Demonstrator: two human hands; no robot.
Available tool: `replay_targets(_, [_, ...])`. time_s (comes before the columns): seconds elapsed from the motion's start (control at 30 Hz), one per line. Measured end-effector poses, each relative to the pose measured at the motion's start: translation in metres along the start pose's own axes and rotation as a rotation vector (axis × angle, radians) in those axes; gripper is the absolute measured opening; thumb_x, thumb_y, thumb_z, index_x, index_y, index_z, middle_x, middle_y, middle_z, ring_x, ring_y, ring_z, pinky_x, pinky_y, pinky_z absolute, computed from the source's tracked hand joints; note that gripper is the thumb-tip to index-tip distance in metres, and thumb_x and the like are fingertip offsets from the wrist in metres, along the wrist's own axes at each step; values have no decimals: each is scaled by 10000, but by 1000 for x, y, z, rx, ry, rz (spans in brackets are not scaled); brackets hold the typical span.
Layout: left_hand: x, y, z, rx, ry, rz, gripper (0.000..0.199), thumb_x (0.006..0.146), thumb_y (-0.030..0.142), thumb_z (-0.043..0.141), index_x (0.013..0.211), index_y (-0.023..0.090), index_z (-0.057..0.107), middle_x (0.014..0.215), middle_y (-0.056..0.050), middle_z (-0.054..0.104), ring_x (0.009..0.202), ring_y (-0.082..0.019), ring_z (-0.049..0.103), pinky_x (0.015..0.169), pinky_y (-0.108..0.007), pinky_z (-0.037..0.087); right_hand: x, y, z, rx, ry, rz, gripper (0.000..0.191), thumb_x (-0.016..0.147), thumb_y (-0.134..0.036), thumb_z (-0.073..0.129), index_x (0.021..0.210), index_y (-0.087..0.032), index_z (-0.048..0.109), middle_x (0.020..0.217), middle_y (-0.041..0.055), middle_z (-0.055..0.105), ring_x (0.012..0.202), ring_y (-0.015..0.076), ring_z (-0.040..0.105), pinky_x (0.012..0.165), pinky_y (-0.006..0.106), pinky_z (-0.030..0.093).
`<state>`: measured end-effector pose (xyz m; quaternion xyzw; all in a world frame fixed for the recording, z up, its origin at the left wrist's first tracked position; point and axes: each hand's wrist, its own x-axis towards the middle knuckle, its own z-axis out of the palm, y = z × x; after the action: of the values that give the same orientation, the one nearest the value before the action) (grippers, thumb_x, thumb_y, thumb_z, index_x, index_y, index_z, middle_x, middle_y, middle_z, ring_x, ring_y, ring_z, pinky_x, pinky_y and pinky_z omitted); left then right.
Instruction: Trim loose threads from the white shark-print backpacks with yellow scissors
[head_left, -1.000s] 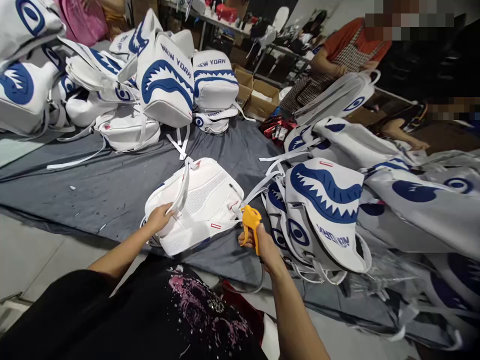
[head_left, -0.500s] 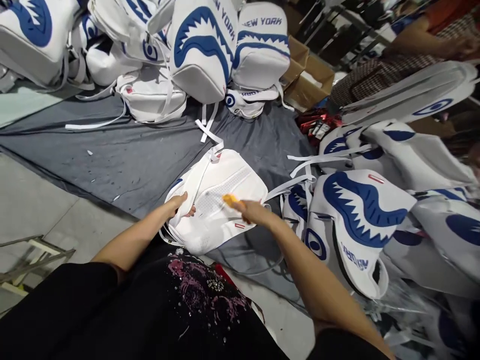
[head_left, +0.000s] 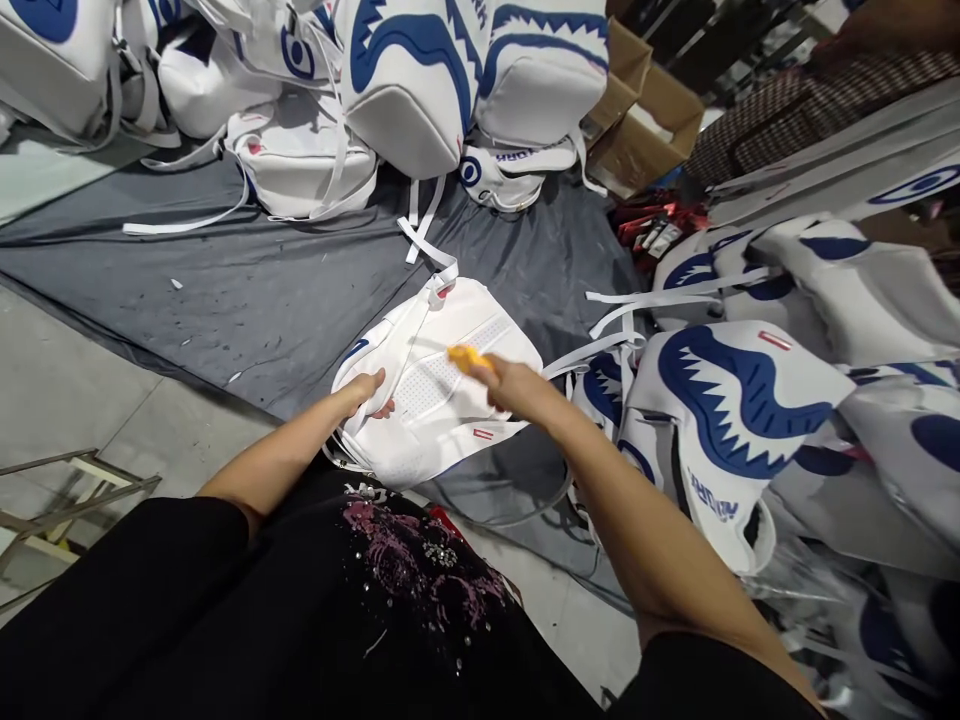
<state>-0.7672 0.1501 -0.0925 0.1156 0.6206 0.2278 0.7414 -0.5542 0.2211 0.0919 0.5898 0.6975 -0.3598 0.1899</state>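
A white backpack (head_left: 465,400) lies on the dark cloth in front of me, its perforated back panel facing up. My left hand (head_left: 367,394) is closed around one of its padded shoulder straps (head_left: 397,355), near the lower left part of the bag. Over the panel, my right hand (head_left: 514,385) grips a small orange-yellow tool (head_left: 466,357) pointing left; its working end is blurred, so I cannot tell its exact kind. White webbing straps (head_left: 429,245) trail from the bag's top end across the cloth.
White backpacks with blue shark mouths (head_left: 412,90) stand along the far side. More white bags (head_left: 742,400) are piled at my right. Cardboard boxes (head_left: 649,130) sit at the back, near a person in a checked garment (head_left: 739,140). A metal frame (head_left: 82,510) stands at lower left.
My right hand and the orange-yellow tool have lifted slightly relative to the bag. My left hand keeps its hold on the strap. The whole view has shifted a little.
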Motion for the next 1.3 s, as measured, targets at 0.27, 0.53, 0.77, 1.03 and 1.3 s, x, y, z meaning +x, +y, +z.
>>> replay_targets(0.27, [-12,-15,-8,172,168,498,673,994,651,299,1354,157,579,969,-109,745,759,-195,685,755,-310,548,-27,42,-11,-99,107,158,406,1046,-460,346,1191,-172,592,737,62,695,618,183,626,630,271,420])
replay_targets(0.53, [-39,-11,35,1157,691,792,752,903,303,628,1566,97,339,1583,-273,337,1454,-446,332,1141,-601,326,-62,86,-10,-194,147,322,514,1047,-509,300,1233,-141,607,848,119,731,731,231,682,697,301,455])
replay_targets(0.77, [-75,-84,102,1670,49,813,897,829,335,744,1591,178,297,1678,-225,172,1489,-422,286,1119,-551,375,-84,105,4,-183,103,321,458,1047,-472,312,1224,-163,601,829,100,729,703,223,676,715,311,450])
replay_targets(1.03, [-37,-50,83,863,91,588,412,987,328,490,1360,194,603,1198,-162,709,1109,-307,672,914,-449,554,-131,149,25,176,92,260,398,1027,-492,322,1076,-188,574,653,40,665,585,195,630,601,281,441])
replay_targets(1.3, [-46,-56,110,1003,341,734,509,996,303,454,1504,312,468,1525,-137,461,1289,-340,527,1033,-514,463,-126,142,32,50,212,227,372,1040,-467,314,1068,-208,579,680,27,673,651,199,637,643,284,404])
